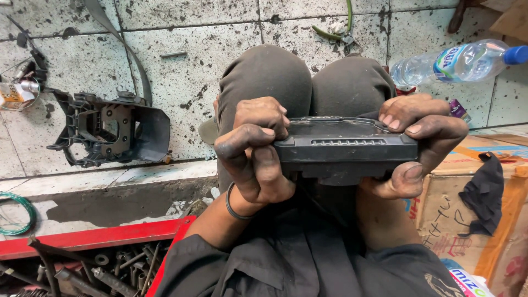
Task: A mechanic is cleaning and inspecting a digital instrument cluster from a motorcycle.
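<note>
I observe a flat black plastic housing held edge-on at frame centre, above the person's drawn-up knees. The left hand is clamped on its 9 o'clock end, fingers curled over the top and thumb pressed against the near face; the right hand is closed on the 3 o'clock end in the same manner, thumb underneath. Both hands are heavily soiled with grease. Risk, in my judgement: greasy skin on smooth plastic may slip, and the housing would fall onto the tiled floor and could crack; squeezing or prying at the ends may snap a clip or edge. Surface and room: stained, speckled pale tiles with dark grout. A black moulded bracket part lies at 9 o'clock, a clear water bottle with a blue cap at 2 o'clock, a cardboard box with a dark rag at 4 o'clock, and a red tool tray holding metal tools at 7 o'clock.
</note>
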